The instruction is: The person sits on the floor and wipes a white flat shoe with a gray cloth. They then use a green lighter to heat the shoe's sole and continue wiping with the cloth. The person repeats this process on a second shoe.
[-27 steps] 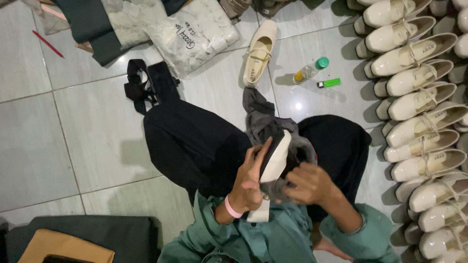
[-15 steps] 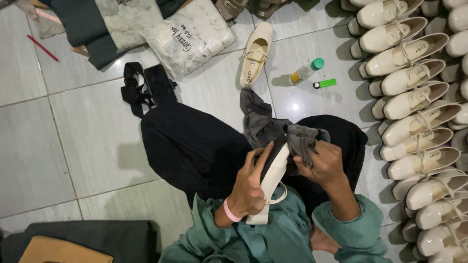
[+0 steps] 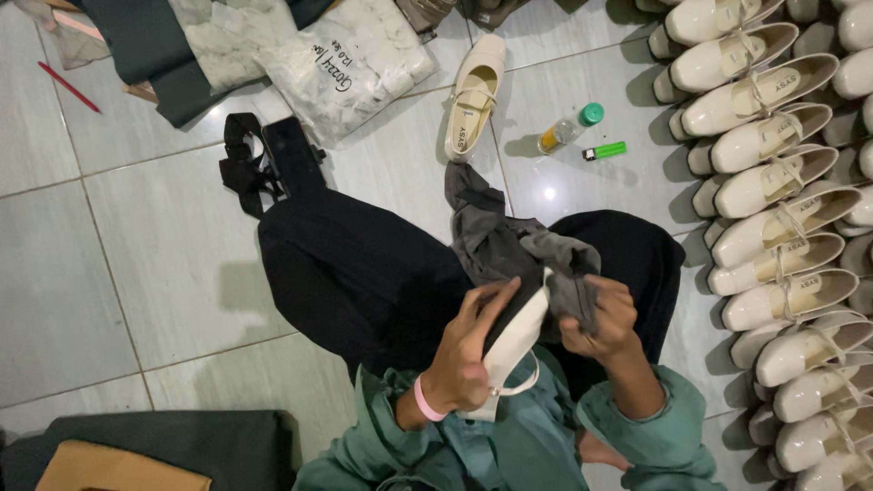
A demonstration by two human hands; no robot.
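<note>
My left hand [image 3: 464, 350] grips a cream shoe [image 3: 514, 350] by its side, sole turned up, over my lap. A pink band circles that wrist. My right hand [image 3: 605, 318] is closed on a grey cloth [image 3: 496, 241] and presses it against the shoe's toe end. The rest of the cloth drapes forward over my black-trousered knees. A single matching cream shoe [image 3: 473, 95] lies on the tiled floor ahead of me.
Rows of cream shoes [image 3: 773, 182] line the right side. A small bottle with a green cap [image 3: 568, 129] and a green lighter [image 3: 605, 150] lie on the tiles. A white plastic bag [image 3: 341, 64], black straps [image 3: 245, 164] and a red pencil [image 3: 68, 86] sit at the upper left.
My right hand has moved with the cloth from the shoe's middle up toward its toe end. The shoe has tilted slightly in my left hand.
</note>
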